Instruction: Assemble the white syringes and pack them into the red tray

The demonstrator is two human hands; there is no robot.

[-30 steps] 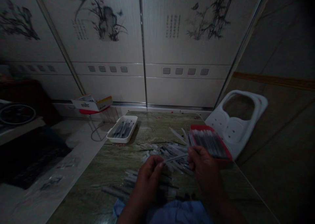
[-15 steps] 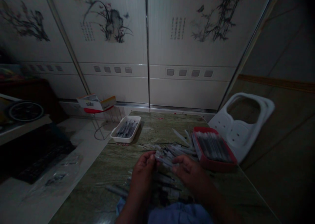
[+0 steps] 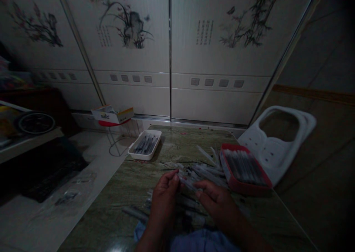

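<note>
Between my two hands is a slim clear pen, held slantwise over the table. My left hand pinches its far left end with thumb and fingertips. At the other end, my right hand closes thumb and fingers on it. Just beyond my hands lies a loose pile of clear pens. Dark thin parts, partly hidden by my hands and wrists, lie nearer me. To the right, a red box is packed with a row of pens. Fine detail is lost in the dim light.
A white tray of dark-looking pens stands at the table's back left. The green marbled table carries everything. Behind its right side is a white plastic chair; at left, a cardboard box sits on a red stool.
The whole view has shifted slightly, so things appear a little farther right. Both hands stay on the pen, with only a small change in its tilt and in my fingers.
</note>
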